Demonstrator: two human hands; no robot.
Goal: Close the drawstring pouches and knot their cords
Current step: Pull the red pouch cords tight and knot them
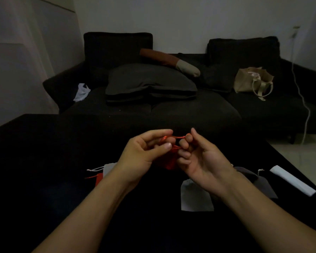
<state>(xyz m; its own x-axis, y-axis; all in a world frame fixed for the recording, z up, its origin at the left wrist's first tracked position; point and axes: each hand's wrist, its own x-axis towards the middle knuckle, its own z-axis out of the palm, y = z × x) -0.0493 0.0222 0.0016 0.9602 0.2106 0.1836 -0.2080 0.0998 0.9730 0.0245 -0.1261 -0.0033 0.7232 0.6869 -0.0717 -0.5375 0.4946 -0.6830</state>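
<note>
Dim room w/ a dark sofa (153, 110) at the back; in front, a black worktop (44, 161) carries the pouches. Task looks mid-way, judging by the layout: the red pouch (169, 161) is held up above the worktop between both hands, its red cord (177, 137) stretched across from one grip to the other, so a knot seems in the making. Left hand (144, 152) pinches the cord w/ thumb & fingers; right hand (197, 156) has fingers curled round the other end. Whether the mouth is fully cinched can't be told, as fingers hide it.

Still lying on the worktop: a white pouch (108, 168) & a 2nd red one (98, 179) at left, a grey-white pouch (193, 198) & a dark grey pouch (259, 181) at right. Their cords look loose, knots not visible, so prob. several left to do.

The held pouch is small, bright red, slightly shiny fabric, bunched under the fingers
</note>
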